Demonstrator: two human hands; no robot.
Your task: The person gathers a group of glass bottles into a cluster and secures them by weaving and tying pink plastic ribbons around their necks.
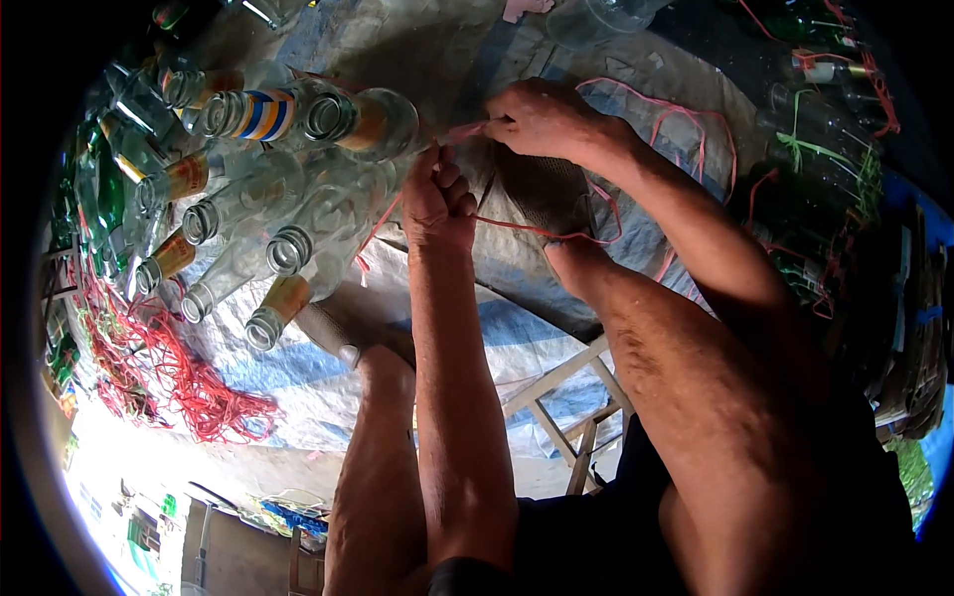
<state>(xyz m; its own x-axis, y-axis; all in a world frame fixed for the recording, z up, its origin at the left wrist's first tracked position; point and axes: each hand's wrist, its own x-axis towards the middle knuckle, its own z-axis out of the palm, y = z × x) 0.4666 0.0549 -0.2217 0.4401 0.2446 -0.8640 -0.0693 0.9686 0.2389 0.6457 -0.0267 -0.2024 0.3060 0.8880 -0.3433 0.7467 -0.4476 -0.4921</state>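
Red plastic string (527,227) runs between my two hands and loops loosely to the right over the ground sheet. My left hand (438,199) is closed on the string, right beside a group of clear glass bottles (288,248) that stand close together, some with orange or striped labels. My right hand (542,119) is up and to the right of it, its fingers pinched on a stretch of the same string. A short end of string hangs below the bottles.
A heap of red string (199,382) lies at the lower left, with green bottles (104,199) above it. Bundled bottles (820,139) tied with string are at the right. A wooden stool frame (566,407) stands between my legs on the sheet (527,328).
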